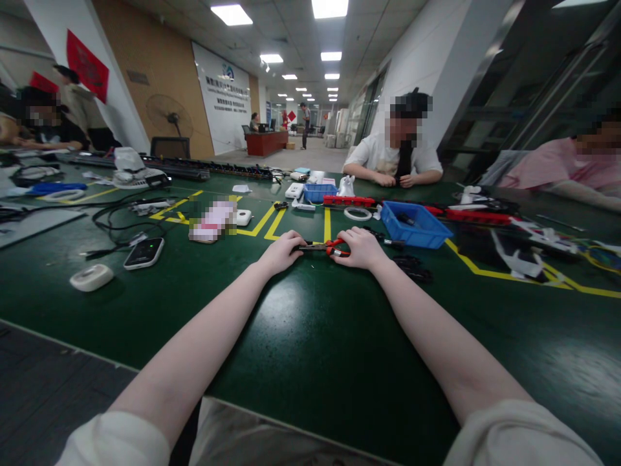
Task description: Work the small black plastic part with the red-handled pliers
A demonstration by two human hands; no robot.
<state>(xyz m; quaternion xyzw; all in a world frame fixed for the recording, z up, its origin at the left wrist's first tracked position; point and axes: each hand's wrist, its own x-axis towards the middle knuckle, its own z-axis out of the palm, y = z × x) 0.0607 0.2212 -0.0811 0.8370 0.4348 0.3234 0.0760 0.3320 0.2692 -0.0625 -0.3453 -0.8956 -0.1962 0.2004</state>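
Note:
Over the middle of the green table (310, 362), my right hand (363, 248) is closed around the red handles of a pair of pliers (334, 248). The jaws point left, toward my left hand (284, 251). My left hand's fingers are pinched on a small dark piece (305, 244) that meets the plier jaws; its kind is too small to make out. A tiny pale scrap (312, 266) lies on the table below the jaws. Beside my right wrist lies a bundle of black cable (412, 268).
A blue bin (412, 225) stands beyond my right hand, with a white ring roll (358, 214) near it. To the left lie a phone (212, 222), a black-and-white device (144, 253) and a tape roll (92, 277). A person (398, 145) sits across the table.

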